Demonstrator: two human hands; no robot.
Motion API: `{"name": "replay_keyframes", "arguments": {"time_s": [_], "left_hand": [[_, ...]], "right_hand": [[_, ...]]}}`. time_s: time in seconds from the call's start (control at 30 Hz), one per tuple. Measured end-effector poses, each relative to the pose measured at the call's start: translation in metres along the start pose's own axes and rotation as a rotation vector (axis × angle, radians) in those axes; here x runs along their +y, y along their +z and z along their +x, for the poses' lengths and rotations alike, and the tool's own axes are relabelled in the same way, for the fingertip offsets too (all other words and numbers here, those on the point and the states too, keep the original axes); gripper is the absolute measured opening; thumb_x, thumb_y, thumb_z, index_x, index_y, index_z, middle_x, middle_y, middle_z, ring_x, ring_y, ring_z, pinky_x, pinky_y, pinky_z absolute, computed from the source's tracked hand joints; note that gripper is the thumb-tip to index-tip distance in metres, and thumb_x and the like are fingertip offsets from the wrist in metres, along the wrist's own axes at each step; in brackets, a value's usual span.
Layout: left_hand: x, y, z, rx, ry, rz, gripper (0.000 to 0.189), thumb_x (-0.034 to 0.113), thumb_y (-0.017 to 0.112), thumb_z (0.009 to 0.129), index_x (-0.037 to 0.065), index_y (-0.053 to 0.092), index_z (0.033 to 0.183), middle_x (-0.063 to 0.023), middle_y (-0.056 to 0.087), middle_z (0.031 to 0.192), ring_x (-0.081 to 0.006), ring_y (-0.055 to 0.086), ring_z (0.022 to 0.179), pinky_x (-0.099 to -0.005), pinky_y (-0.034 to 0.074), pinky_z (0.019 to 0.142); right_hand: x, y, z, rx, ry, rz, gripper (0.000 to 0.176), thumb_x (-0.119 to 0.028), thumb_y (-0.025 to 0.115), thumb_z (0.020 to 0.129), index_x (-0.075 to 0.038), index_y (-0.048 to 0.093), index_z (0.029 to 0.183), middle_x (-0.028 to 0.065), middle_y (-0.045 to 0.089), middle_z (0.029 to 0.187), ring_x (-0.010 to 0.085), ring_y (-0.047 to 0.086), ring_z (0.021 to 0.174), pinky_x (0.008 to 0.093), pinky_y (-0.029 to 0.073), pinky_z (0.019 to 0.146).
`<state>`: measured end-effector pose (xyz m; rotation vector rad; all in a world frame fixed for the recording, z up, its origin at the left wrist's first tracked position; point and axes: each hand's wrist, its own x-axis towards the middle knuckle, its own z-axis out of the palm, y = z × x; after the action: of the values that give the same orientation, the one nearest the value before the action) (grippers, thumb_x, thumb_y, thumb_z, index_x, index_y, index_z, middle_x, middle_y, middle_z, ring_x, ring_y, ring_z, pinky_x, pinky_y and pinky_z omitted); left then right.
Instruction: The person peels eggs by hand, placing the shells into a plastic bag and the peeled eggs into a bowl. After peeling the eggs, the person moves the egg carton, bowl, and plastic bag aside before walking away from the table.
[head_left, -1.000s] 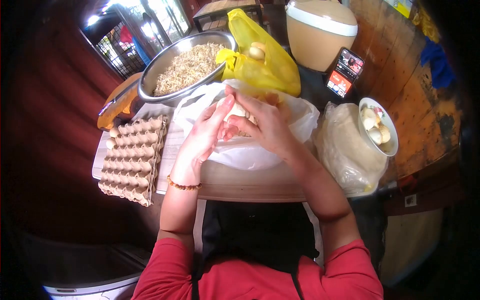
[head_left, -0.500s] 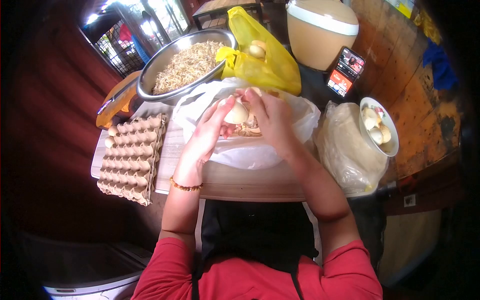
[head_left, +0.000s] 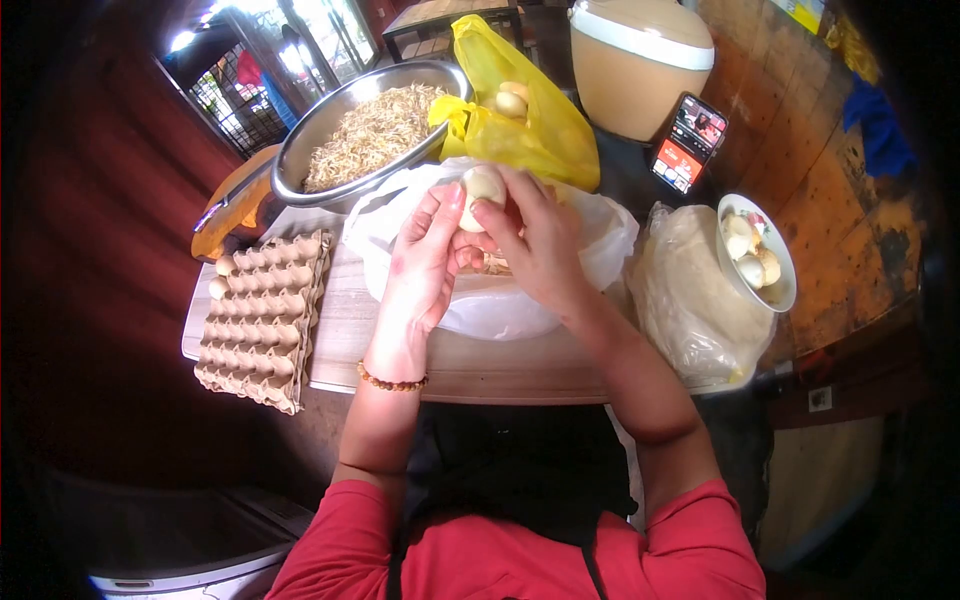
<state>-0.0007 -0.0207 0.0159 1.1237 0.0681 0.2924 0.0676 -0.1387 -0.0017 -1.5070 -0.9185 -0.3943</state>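
A pale egg (head_left: 484, 196) is held up between both hands over a white plastic bag (head_left: 490, 312). My left hand (head_left: 432, 240) grips it from the left, thumb along its side. From the right, my right hand (head_left: 532, 232) presses thumb and fingers against the shell. Brownish bits (head_left: 494, 264), partly hidden behind the fingers, lie inside the open bag below. Just beyond the hands sits a yellow plastic bag (head_left: 540, 135) with eggs (head_left: 512, 98) showing at its opening.
An egg carton (head_left: 262, 315) lies at left, two eggs (head_left: 222, 276) beside it. Bean sprouts (head_left: 375, 135) fill a metal basin (head_left: 286, 160) at the back. At right are a bowl (head_left: 786, 290) of eggs, a clear plastic bag (head_left: 685, 310), a phone (head_left: 688, 143) and a lidded tan container (head_left: 635, 80).
The egg has risen slightly and stands more upright, with more of it showing. My left hand and forearm have shifted right, and the right fingers have closed in on the egg.
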Motion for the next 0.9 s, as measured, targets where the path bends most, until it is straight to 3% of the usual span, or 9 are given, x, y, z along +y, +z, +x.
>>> {"name": "replay_keyframes", "arguments": {"time_s": [0.33, 0.43, 0.5, 0.6, 0.67, 0.73, 0.8, 0.9], "left_hand": [[-0.007, -0.004, -0.002, -0.034, 0.039, 0.0, 0.029, 0.032, 0.052, 0.097, 0.004, 0.057, 0.103, -0.0052, 0.065, 0.085, -0.0091, 0.06, 0.065, -0.0192, 0.047, 0.055], [-0.008, -0.007, -0.002, -0.051, 0.014, -0.009, 0.033, 0.034, 0.051, 0.097, 0.002, 0.058, 0.106, -0.0053, 0.065, 0.086, -0.0091, 0.06, 0.066, -0.0192, 0.047, 0.056], [-0.008, -0.007, -0.002, -0.064, 0.006, -0.01, 0.035, 0.035, 0.051, 0.097, 0.002, 0.058, 0.107, -0.0054, 0.065, 0.088, -0.0092, 0.061, 0.068, -0.0191, 0.047, 0.056], [-0.01, -0.003, -0.004, -0.024, -0.047, -0.022, 0.03, 0.028, 0.056, 0.095, 0.001, 0.058, 0.109, -0.0062, 0.065, 0.091, -0.0098, 0.061, 0.07, -0.0195, 0.047, 0.057], [-0.014, -0.003, -0.004, -0.035, 0.056, 0.163, 0.028, 0.017, 0.063, 0.091, 0.0, 0.057, 0.112, -0.0075, 0.066, 0.094, -0.0113, 0.063, 0.075, -0.0205, 0.049, 0.06], [-0.012, -0.006, -0.006, -0.014, 0.08, 0.154, 0.028, 0.013, 0.065, 0.088, 0.0, 0.057, 0.112, -0.008, 0.066, 0.095, -0.0121, 0.063, 0.076, -0.0211, 0.049, 0.061], [-0.013, -0.007, -0.006, -0.029, 0.082, 0.13, 0.03, 0.01, 0.066, 0.086, -0.001, 0.057, 0.113, -0.0086, 0.066, 0.096, -0.0129, 0.064, 0.077, -0.0216, 0.05, 0.062], [-0.012, -0.015, -0.004, -0.034, 0.105, 0.187, 0.027, 0.012, 0.062, 0.09, -0.001, 0.056, 0.114, -0.01, 0.067, 0.098, -0.0147, 0.066, 0.076, -0.0217, 0.052, 0.062]], "right_hand": [[0.003, 0.006, -0.004, 0.095, -0.057, -0.057, 0.028, -0.02, 0.047, 0.095, 0.004, 0.056, 0.107, 0.025, 0.059, 0.096, 0.0413, 0.058, 0.087, 0.0435, 0.046, 0.073], [0.004, 0.004, -0.004, 0.074, 0.072, -0.008, 0.024, -0.018, 0.046, 0.096, 0.004, 0.057, 0.101, 0.0246, 0.061, 0.091, 0.0413, 0.058, 0.087, 0.0444, 0.045, 0.072], [0.009, 0.004, -0.004, 0.111, 0.05, -0.063, 0.022, -0.016, 0.045, 0.098, 0.002, 0.057, 0.099, 0.0171, 0.06, 0.08, 0.0291, 0.059, 0.072, 0.034, 0.045, 0.066], [0.014, 0.005, -0.003, 0.14, 0.062, -0.091, 0.02, -0.016, 0.046, 0.097, 0.002, 0.056, 0.096, 0.0174, 0.06, 0.08, 0.0285, 0.058, 0.071, 0.0336, 0.045, 0.065], [0.017, 0.005, -0.003, 0.145, 0.056, -0.076, 0.02, -0.016, 0.046, 0.097, 0.001, 0.057, 0.097, 0.0169, 0.06, 0.08, 0.0279, 0.059, 0.072, 0.0339, 0.045, 0.066], [0.014, 0.006, -0.001, 0.147, 0.046, -0.06, 0.021, -0.017, 0.046, 0.097, 0.0, 0.058, 0.098, 0.0165, 0.061, 0.081, 0.0274, 0.06, 0.073, 0.0342, 0.045, 0.067], [0.008, 0.003, 0.001, 0.114, 0.043, 0.105, 0.024, -0.021, 0.048, 0.096, 0.001, 0.057, 0.096, 0.0214, 0.063, 0.083, 0.0397, 0.06, 0.077, 0.0428, 0.046, 0.067], [0.017, 0.005, 0.0, 0.059, 0.06, 0.15, 0.025, -0.024, 0.048, 0.096, -0.001, 0.057, 0.093, 0.0227, 0.062, 0.083, 0.04, 0.061, 0.077, 0.0441, 0.047, 0.065]]}}
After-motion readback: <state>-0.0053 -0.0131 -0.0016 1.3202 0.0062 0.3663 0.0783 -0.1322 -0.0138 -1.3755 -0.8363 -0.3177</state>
